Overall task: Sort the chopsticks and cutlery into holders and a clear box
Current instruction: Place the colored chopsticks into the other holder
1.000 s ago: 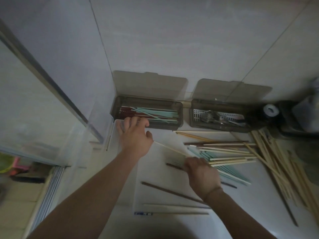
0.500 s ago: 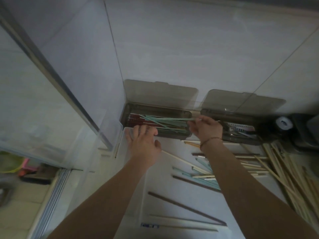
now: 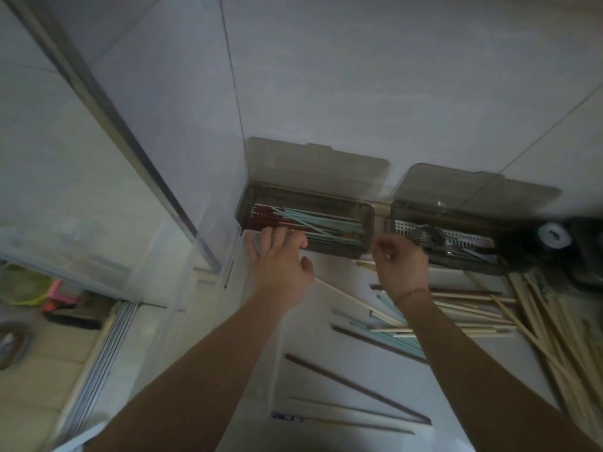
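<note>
Two smoked holders sat against the wall; the left holder [image 3: 365, 220] held teal chopsticks [image 3: 323, 221]. Left hand [image 3: 280, 265] rested flat, fingers spread; right hand [image 3: 403, 267] hovered loosely curled, empty. Next, seemingly, picking from loose chopsticks [image 3: 470, 308].

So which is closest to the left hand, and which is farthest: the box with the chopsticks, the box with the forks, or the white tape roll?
From the left hand:
1. Chopstick box, right at its fingertips, by the wall.
2. Fork box, further right, past the right hand.
3. White tape roll, far right.
</note>
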The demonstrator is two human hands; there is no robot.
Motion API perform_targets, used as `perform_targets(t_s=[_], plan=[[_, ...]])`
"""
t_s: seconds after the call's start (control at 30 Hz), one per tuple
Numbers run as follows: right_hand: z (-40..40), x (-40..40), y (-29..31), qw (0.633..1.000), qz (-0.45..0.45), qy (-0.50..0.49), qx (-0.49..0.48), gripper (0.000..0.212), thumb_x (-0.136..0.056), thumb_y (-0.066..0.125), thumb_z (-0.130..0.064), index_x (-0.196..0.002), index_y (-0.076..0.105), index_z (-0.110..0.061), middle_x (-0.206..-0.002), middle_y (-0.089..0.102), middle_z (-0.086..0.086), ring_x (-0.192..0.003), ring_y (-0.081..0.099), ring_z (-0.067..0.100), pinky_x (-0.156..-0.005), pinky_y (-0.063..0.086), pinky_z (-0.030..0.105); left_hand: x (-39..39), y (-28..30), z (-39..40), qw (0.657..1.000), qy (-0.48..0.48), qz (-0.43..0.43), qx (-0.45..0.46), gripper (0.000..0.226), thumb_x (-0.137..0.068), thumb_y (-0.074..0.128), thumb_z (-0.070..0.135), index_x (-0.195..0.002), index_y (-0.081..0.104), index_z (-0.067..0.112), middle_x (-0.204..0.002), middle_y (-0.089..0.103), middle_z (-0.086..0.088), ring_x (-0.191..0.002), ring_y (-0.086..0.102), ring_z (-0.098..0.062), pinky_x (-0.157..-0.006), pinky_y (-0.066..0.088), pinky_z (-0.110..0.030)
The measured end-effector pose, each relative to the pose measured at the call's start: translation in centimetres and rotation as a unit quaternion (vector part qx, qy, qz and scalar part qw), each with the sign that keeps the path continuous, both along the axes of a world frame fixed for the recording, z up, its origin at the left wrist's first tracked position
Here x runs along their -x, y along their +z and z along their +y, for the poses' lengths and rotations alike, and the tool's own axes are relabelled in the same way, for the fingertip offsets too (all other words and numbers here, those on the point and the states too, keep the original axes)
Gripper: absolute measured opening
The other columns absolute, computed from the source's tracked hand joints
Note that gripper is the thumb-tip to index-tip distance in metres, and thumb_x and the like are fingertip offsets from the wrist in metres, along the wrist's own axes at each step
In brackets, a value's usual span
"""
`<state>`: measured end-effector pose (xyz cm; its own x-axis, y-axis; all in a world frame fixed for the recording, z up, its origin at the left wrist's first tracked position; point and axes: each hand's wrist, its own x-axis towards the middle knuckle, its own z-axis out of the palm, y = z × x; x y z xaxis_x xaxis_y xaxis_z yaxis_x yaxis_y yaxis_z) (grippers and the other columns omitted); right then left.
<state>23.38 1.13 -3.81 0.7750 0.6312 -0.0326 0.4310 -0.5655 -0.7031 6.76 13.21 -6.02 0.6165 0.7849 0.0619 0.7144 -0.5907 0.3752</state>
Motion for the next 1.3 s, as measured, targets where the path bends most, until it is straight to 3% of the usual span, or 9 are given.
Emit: perform_targets(t_s=[0.13, 0.2, 0.3, 0.47, 0.7, 0.87, 0.97, 1.1, 1.3], plan=[[-4.8, 2.2, -2.3, 0.986, -0.128, 0.079, 0.073, 0.008, -0.081, 0.069, -0.017, -0.084, 0.072, -0.024, -0.084, 0.070, -0.002, -0.072, 0.067, 0.025, -0.062, 0.053, 0.031, 0.0, 0.1, 0.0, 1.000, 0.003, 0.004, -0.003, 0.026, -0.082, 0.058, 0.034, -0.108, 0.056, 0.031, -0.114, 0.048, 0.005, -0.123, 0.035, -0.025, -0.118, 0.006, -0.059], [-6.1, 2.2, -3.1, 0.975, -0.137, 0.110, 0.137, 0.008, -0.078, 0.071, -0.018, -0.083, 0.072, -0.025, -0.092, 0.069, 0.000, -0.074, 0.067, 0.029, -0.059, 0.053, 0.034, -0.1, 0.2, -0.1, 1.000, 0.002, 0.011, -0.001, 0.025, -0.083, 0.059, 0.034, -0.108, 0.055, 0.032, -0.115, 0.047, 0.006, -0.123, 0.035, -0.024, -0.118, 0.007, -0.058], [-7.2, 2.4, -3.6, 0.960, -0.178, 0.155, 0.151, 0.003, -0.075, 0.072, -0.026, -0.077, 0.070, -0.028, -0.089, 0.067, -0.003, -0.067, 0.067, 0.027, -0.052, 0.051, 0.032, -0.1, 0.2, -0.1, 1.000, 0.000, 0.017, -0.002, 0.025, -0.084, 0.059, 0.035, -0.108, 0.054, 0.033, -0.115, 0.046, 0.007, -0.122, 0.035, -0.024, -0.117, 0.008, -0.057], [-7.8, 4.8, -5.3, 0.917, -0.249, 0.250, 0.185, 0.017, -0.073, 0.060, -0.046, -0.080, 0.069, -0.033, -0.084, 0.062, -0.008, -0.060, 0.064, 0.018, -0.039, 0.046, 0.027, -0.1, 0.2, -0.1, 1.000, 0.002, 0.017, -0.005, 0.026, -0.083, 0.059, 0.034, -0.108, 0.053, 0.033, -0.115, 0.047, 0.006, -0.122, 0.034, -0.024, -0.118, 0.007, -0.057], [-5.8, 7.1, -5.7, 0.914, -0.244, 0.227, 0.233, 0.007, -0.084, 0.063, -0.030, -0.087, 0.069, -0.028, -0.096, 0.060, -0.002, -0.067, 0.067, 0.025, -0.050, 0.044, 0.030, -0.1, 0.1, -0.2, 1.000, 0.002, 0.024, -0.013, 0.026, -0.082, 0.058, 0.035, -0.107, 0.052, 0.034, -0.114, 0.045, 0.007, -0.121, 0.034, -0.023, -0.118, 0.008, -0.055], [-3.6, 5.7, -1.5, 0.990, -0.101, 0.095, 0.038, 0.008, -0.088, 0.058, -0.016, -0.086, 0.063, -0.022, -0.082, 0.067, 0.001, -0.067, 0.064, 0.028, -0.060, 0.050, 0.034, -0.1, 0.0, -0.1, 1.000, 0.003, 0.020, -0.018, 0.026, -0.080, 0.060, 0.034, -0.106, 0.054, 0.034, -0.112, 0.047, 0.006, -0.120, 0.036, -0.024, -0.117, 0.008, -0.057], [-1.2, 3.4, 2.1, 0.995, 0.044, -0.017, -0.087, 0.021, -0.089, 0.060, -0.006, -0.095, 0.054, -0.026, -0.076, 0.063, -0.007, -0.068, 0.059, 0.016, -0.067, 0.051, 0.029, -0.1, -0.1, -0.1, 1.000, 0.006, 0.020, -0.016, 0.027, -0.079, 0.059, 0.033, -0.105, 0.054, 0.034, -0.110, 0.047, 0.006, -0.119, 0.037, -0.024, -0.117, 0.008, -0.057], [1.2, -0.2, 5.2, 0.955, 0.117, -0.150, -0.227, 0.032, -0.092, 0.054, -0.002, -0.117, 0.053, -0.020, -0.082, 0.065, 0.001, -0.063, 0.061, 0.006, -0.056, 0.050, 0.018, 0.0, -0.1, 0.0, 1.000, -0.001, 0.021, -0.012, 0.028, -0.079, 0.059, 0.034, -0.105, 0.053, 0.034, -0.110, 0.046, 0.006, -0.120, 0.036, -0.025, -0.117, 0.008, -0.057], [4.2, -2.6, 3.9, 0.801, 0.362, -0.321, -0.354, 0.034, -0.092, 0.043, 0.009, -0.092, 0.046, -0.025, -0.095, 0.061, 0.019, -0.068, 0.063, 0.029, -0.061, 0.059, 0.041, 0.0, 0.1, 0.0, 1.000, 0.002, 0.016, 0.001, 0.029, -0.078, 0.053, 0.037, -0.107, 0.053, 0.034, -0.112, 0.045, 0.006, -0.121, 0.034, -0.024, -0.118, 0.007, -0.058]])
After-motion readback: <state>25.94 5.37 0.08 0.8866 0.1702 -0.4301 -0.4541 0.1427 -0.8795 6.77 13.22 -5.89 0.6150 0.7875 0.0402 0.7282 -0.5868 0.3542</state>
